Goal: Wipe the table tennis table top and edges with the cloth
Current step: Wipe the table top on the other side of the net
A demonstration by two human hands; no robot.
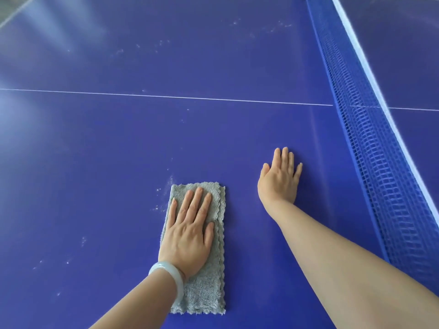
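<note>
the left hand (190,231) lies flat on the grey cloth (202,276), with the fingers straight and a little spread, pressing the cloth down on the blue table top (95,150). the cloth is folded into a long rectangle and lies on the near half of the table, its short upper edge just above the fingertips and its lower part going under the wrist. a pale bangle (169,279) sits on the left wrist.

the right hand (281,176) is also flat on the table, fingers straight and close together, to the right of the cloth and apart from it. it holds nothing. it lies between the cloth and the blue net (370,148), which runs diagonally along the right side with a white band on its top edge.

a thin white line (166,97) crosses the table beyond both hands. small pale specks, probably dust, are scattered on the surface just left of the cloth and further away near the net.
</note>
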